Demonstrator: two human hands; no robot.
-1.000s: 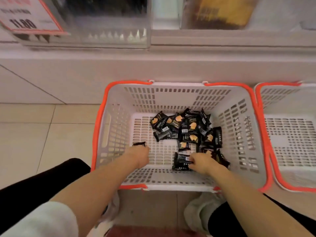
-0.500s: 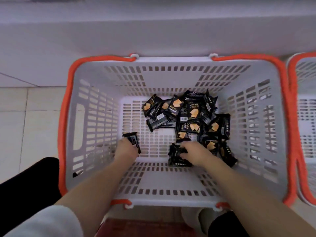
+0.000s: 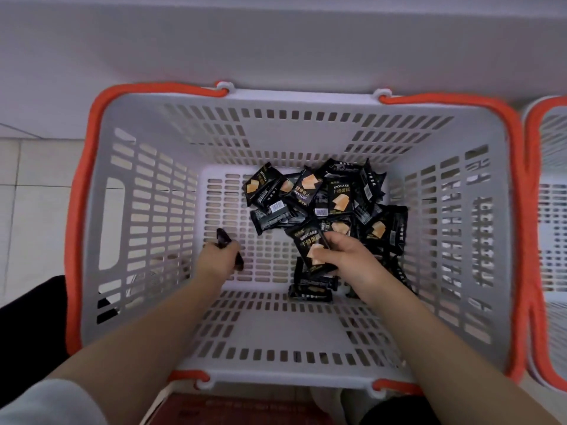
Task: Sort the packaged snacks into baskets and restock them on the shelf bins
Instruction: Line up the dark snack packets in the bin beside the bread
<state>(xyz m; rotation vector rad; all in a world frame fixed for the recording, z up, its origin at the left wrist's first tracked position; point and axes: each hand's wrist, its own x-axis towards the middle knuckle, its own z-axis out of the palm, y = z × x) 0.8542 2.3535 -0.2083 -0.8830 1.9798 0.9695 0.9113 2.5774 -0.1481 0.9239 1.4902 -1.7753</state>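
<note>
A dark packet is clenched in the left hand; a Drycake packet is grasped by the right hand at frame centre. Packets should be gathered flat, without crushing.

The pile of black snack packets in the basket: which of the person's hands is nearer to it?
Right. The right hand grips a packet at the edge of the pile; the left hand grips another packet apart from it.
</note>
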